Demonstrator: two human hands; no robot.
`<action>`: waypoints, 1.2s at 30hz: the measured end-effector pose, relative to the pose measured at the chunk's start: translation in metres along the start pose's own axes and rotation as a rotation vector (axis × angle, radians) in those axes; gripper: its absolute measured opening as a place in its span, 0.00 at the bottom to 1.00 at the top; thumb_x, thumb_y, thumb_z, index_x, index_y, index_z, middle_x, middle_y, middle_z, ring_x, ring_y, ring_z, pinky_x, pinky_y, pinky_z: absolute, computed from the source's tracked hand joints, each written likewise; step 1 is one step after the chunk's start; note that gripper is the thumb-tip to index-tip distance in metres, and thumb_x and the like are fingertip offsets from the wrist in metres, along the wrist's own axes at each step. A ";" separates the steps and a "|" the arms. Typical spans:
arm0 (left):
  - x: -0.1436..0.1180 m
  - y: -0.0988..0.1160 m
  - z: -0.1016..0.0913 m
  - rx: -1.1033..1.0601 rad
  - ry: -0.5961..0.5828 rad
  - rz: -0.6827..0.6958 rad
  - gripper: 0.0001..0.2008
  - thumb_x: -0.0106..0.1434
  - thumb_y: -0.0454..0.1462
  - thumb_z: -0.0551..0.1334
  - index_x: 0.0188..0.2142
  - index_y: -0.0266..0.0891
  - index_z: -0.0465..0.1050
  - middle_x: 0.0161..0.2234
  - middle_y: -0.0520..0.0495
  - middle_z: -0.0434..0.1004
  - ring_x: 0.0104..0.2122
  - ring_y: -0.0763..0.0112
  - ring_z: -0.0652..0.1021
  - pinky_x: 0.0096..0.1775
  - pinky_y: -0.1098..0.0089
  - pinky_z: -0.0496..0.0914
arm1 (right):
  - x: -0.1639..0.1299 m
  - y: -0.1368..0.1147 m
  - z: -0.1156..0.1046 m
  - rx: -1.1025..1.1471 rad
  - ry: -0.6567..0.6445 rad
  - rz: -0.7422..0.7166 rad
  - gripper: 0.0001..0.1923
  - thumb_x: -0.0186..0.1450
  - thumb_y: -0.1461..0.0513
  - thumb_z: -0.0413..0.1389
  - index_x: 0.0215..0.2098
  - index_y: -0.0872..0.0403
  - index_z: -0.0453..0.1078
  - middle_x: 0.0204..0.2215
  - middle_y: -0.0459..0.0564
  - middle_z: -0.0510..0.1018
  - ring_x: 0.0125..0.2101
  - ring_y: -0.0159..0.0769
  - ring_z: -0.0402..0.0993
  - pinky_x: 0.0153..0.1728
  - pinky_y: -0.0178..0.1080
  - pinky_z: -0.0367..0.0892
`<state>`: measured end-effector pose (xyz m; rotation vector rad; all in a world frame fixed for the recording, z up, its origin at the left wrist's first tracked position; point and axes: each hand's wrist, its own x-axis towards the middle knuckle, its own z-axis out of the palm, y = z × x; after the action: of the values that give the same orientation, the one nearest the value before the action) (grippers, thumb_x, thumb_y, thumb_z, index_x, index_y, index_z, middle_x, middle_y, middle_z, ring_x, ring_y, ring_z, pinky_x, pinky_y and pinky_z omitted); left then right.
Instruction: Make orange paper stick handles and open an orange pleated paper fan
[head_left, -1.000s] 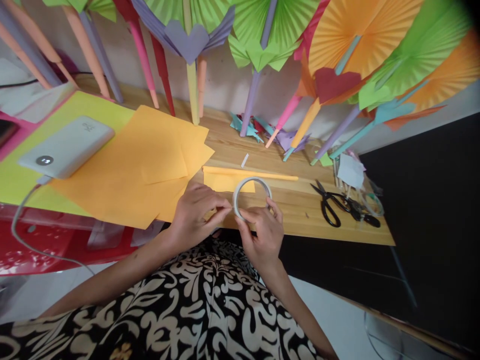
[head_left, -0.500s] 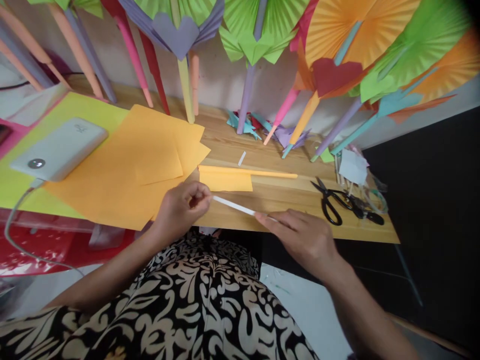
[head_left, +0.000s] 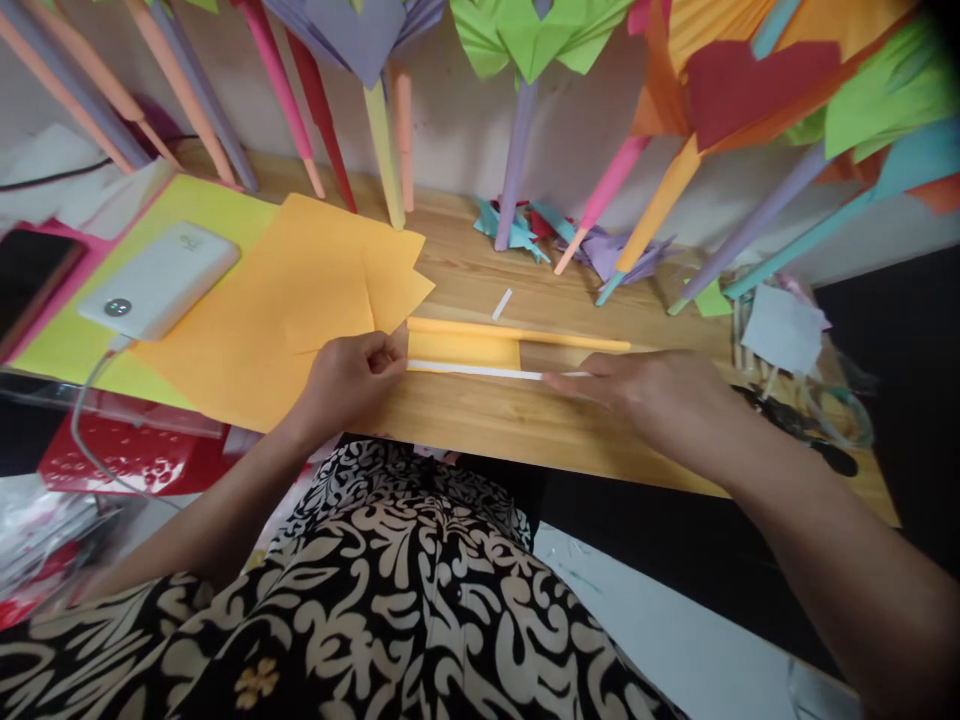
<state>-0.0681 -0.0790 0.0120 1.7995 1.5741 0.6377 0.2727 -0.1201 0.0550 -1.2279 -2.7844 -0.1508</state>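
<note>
White tape strip [head_left: 480, 371] is stretched along the lower edge of our orange folded paper [head_left: 463, 347] near the table's [head_left: 525, 425] front edge, left hand [head_left: 346, 378] pinching one end, right hand [head_left: 646, 388] the other; pressing down remains.

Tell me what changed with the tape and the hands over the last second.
The white tape strip was drawn out longer: the right hand pulled away rightward, its roll no longer visible, while the left hand kept pinching the free end and carried it up to the folded orange paper. The orange sheets and power bank stayed put.
</note>
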 end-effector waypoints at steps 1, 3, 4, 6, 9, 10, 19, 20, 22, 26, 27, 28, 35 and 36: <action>-0.001 0.000 0.001 0.029 -0.003 -0.009 0.07 0.56 0.38 0.63 0.24 0.38 0.73 0.18 0.54 0.64 0.20 0.74 0.64 0.25 0.71 0.55 | 0.003 0.001 0.004 -0.015 -0.008 0.010 0.19 0.71 0.68 0.56 0.53 0.40 0.78 0.22 0.42 0.74 0.16 0.27 0.58 0.18 0.39 0.40; -0.001 -0.001 0.004 0.075 0.003 -0.015 0.07 0.55 0.38 0.63 0.23 0.38 0.73 0.17 0.54 0.63 0.20 0.74 0.63 0.25 0.70 0.55 | 0.007 0.004 0.012 0.006 0.030 0.009 0.15 0.72 0.65 0.56 0.49 0.41 0.80 0.21 0.41 0.73 0.15 0.26 0.55 0.18 0.40 0.39; -0.001 -0.002 0.005 0.089 0.009 -0.013 0.07 0.55 0.38 0.63 0.23 0.39 0.73 0.17 0.54 0.63 0.20 0.74 0.63 0.25 0.70 0.54 | 0.009 0.005 0.015 0.039 0.068 -0.001 0.14 0.74 0.63 0.53 0.46 0.42 0.81 0.20 0.42 0.72 0.15 0.26 0.53 0.19 0.40 0.38; 0.000 -0.003 0.008 0.105 0.016 -0.008 0.07 0.55 0.38 0.62 0.22 0.39 0.72 0.17 0.54 0.63 0.20 0.74 0.64 0.25 0.69 0.54 | 0.011 0.007 0.020 0.111 0.131 -0.014 0.18 0.77 0.59 0.48 0.42 0.44 0.81 0.19 0.42 0.70 0.14 0.25 0.50 0.19 0.40 0.37; 0.004 -0.003 0.008 0.138 -0.016 -0.019 0.07 0.55 0.38 0.61 0.23 0.40 0.72 0.18 0.53 0.65 0.21 0.73 0.65 0.26 0.70 0.55 | 0.015 0.006 0.020 0.113 0.076 -0.003 0.16 0.76 0.60 0.50 0.41 0.45 0.82 0.18 0.42 0.69 0.15 0.24 0.45 0.21 0.40 0.35; 0.005 -0.002 0.007 0.154 -0.033 -0.028 0.07 0.55 0.39 0.61 0.23 0.40 0.72 0.18 0.53 0.66 0.21 0.73 0.65 0.26 0.70 0.55 | 0.017 0.004 0.017 0.080 0.018 0.009 0.13 0.73 0.63 0.54 0.42 0.45 0.82 0.18 0.42 0.69 0.15 0.24 0.45 0.21 0.40 0.35; 0.009 0.008 0.002 0.281 -0.166 -0.088 0.10 0.57 0.41 0.58 0.24 0.39 0.69 0.20 0.52 0.67 0.23 0.73 0.67 0.29 0.69 0.56 | 0.044 -0.020 -0.017 -0.184 -0.677 0.143 0.28 0.70 0.71 0.51 0.63 0.41 0.68 0.35 0.50 0.80 0.25 0.37 0.72 0.21 0.38 0.41; 0.009 0.007 0.002 0.285 -0.168 -0.088 0.10 0.57 0.41 0.58 0.24 0.39 0.69 0.21 0.52 0.68 0.23 0.73 0.67 0.29 0.69 0.56 | 0.045 -0.020 -0.018 -0.176 -0.707 0.151 0.29 0.70 0.71 0.50 0.64 0.41 0.67 0.36 0.50 0.81 0.26 0.38 0.73 0.21 0.38 0.42; 0.010 0.007 0.002 0.291 -0.171 -0.095 0.10 0.57 0.42 0.58 0.25 0.39 0.69 0.21 0.52 0.68 0.23 0.73 0.67 0.29 0.69 0.56 | 0.046 -0.019 -0.017 -0.164 -0.735 0.161 0.29 0.71 0.71 0.50 0.65 0.41 0.67 0.37 0.51 0.81 0.28 0.39 0.74 0.21 0.38 0.43; 0.011 0.006 0.001 0.294 -0.190 -0.121 0.10 0.57 0.42 0.58 0.26 0.39 0.72 0.21 0.52 0.69 0.23 0.72 0.68 0.29 0.69 0.57 | 0.046 -0.018 -0.014 -0.176 -0.710 0.138 0.29 0.70 0.71 0.49 0.64 0.41 0.68 0.35 0.50 0.80 0.26 0.38 0.73 0.21 0.39 0.42; 0.011 0.006 0.000 0.296 -0.199 -0.123 0.11 0.57 0.43 0.58 0.26 0.39 0.72 0.21 0.52 0.70 0.23 0.72 0.68 0.29 0.69 0.57 | 0.046 -0.018 -0.013 -0.181 -0.710 0.132 0.29 0.70 0.71 0.49 0.64 0.41 0.67 0.35 0.50 0.80 0.26 0.38 0.72 0.21 0.39 0.42; 0.012 0.005 -0.001 0.298 -0.206 -0.122 0.11 0.56 0.43 0.58 0.26 0.39 0.72 0.21 0.51 0.71 0.24 0.72 0.68 0.29 0.69 0.57 | 0.046 -0.018 -0.013 -0.185 -0.714 0.127 0.29 0.70 0.71 0.49 0.64 0.41 0.67 0.34 0.50 0.80 0.25 0.38 0.72 0.21 0.39 0.42; 0.014 0.007 -0.003 0.319 -0.233 -0.130 0.11 0.56 0.43 0.58 0.25 0.39 0.72 0.21 0.51 0.71 0.24 0.71 0.69 0.29 0.69 0.58 | 0.048 -0.020 -0.015 -0.171 -0.706 0.117 0.26 0.71 0.71 0.49 0.62 0.43 0.69 0.34 0.50 0.79 0.26 0.39 0.73 0.21 0.39 0.41; 0.014 0.008 -0.003 0.319 -0.233 -0.131 0.11 0.56 0.43 0.58 0.25 0.39 0.72 0.21 0.51 0.71 0.24 0.71 0.70 0.29 0.69 0.58 | 0.048 -0.020 -0.016 -0.167 -0.709 0.118 0.26 0.71 0.70 0.49 0.62 0.43 0.69 0.34 0.50 0.79 0.27 0.39 0.74 0.21 0.39 0.42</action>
<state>-0.0632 -0.0656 0.0192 1.8967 1.6840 0.1120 0.2265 -0.1000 0.0755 -1.7700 -3.3112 0.0856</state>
